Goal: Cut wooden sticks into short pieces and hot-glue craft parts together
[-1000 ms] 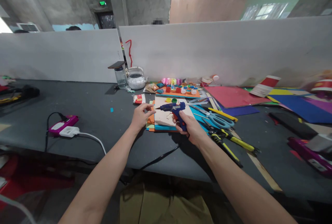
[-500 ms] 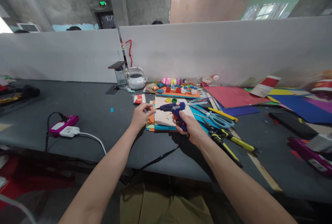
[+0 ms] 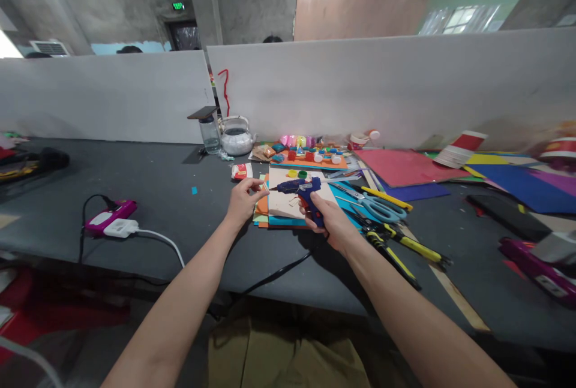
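A dark blue hot glue gun [image 3: 310, 187] is gripped in my right hand [image 3: 327, 215], its nozzle pointing left. My left hand [image 3: 245, 199] pinches something small at its fingertips, right by the nozzle tip; the piece is too small to make out. Beneath the gun lies a pale sheet [image 3: 281, 205] on a stack of coloured paper [image 3: 285, 221]. Yellow and green paint pots [image 3: 302, 174] stand at the back of that sheet. A cut red and white paper cup piece [image 3: 242, 171] lies just beyond my left hand.
Blue-handled scissors [image 3: 382, 209], a yellow cutter [image 3: 387, 197] and yellow-black pliers [image 3: 418, 245] lie to the right. A kettle [image 3: 237, 141] and glass jar [image 3: 209, 136] stand behind. A purple power strip [image 3: 110, 218] sits left. Red card [image 3: 405, 167] lies back right. A white partition [image 3: 382, 88] runs behind.
Almost nothing differs. Both hands and the glue gun hold nearly the same place, the nozzle still close to my left fingertips.
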A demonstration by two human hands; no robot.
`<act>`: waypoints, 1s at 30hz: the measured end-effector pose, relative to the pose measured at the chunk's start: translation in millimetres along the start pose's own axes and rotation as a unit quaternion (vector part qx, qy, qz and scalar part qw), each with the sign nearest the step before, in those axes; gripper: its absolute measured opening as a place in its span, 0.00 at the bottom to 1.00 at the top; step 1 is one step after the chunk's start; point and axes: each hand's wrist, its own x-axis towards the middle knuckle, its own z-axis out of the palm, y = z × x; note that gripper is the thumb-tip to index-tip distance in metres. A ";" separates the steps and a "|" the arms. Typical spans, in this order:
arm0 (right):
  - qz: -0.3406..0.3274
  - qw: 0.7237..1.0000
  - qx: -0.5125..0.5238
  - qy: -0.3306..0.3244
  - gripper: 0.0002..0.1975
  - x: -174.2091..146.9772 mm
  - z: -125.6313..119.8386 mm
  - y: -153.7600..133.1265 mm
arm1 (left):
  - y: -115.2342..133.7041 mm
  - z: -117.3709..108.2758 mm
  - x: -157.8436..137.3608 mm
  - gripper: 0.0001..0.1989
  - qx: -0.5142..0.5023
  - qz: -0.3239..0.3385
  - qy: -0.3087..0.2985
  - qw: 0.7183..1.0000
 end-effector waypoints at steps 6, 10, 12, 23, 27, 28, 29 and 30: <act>0.002 1.000 -0.001 -0.002 0.24 0.9 -1.0 1.0 | 0.4 -0.1 0.3 0.10 0.000 -0.002 0.002 1.000; 0.008 1.000 0.000 0.001 0.24 1.5 -1.9 1.4 | 1.5 -0.6 0.3 0.10 0.001 -0.004 0.002 1.000; 0.012 1.000 0.002 0.005 0.23 1.5 -2.1 1.9 | 2.1 -0.5 0.1 0.10 0.001 -0.006 0.005 1.000; 0.087 0.992 0.055 0.076 0.16 21.8 6.5 -11.8 | 2.3 -12.8 8.5 0.10 0.005 -0.021 0.143 0.990; 0.114 0.988 0.064 0.076 0.15 52.4 33.1 -24.8 | -5.2 -28.4 15.1 0.12 0.013 -0.043 0.240 0.970; 0.120 0.988 0.063 0.071 0.14 62.8 42.2 -25.1 | -7.0 -30.8 16.1 0.13 0.013 -0.047 0.254 0.966; 0.126 0.988 0.058 0.067 0.14 73.8 51.7 -23.9 | -8.4 -32.3 16.8 0.13 0.014 -0.050 0.263 0.963; 0.130 0.988 0.052 0.064 0.14 85.0 61.3 -21.2 | -9.4 -33.0 17.2 0.13 0.015 -0.051 0.268 0.962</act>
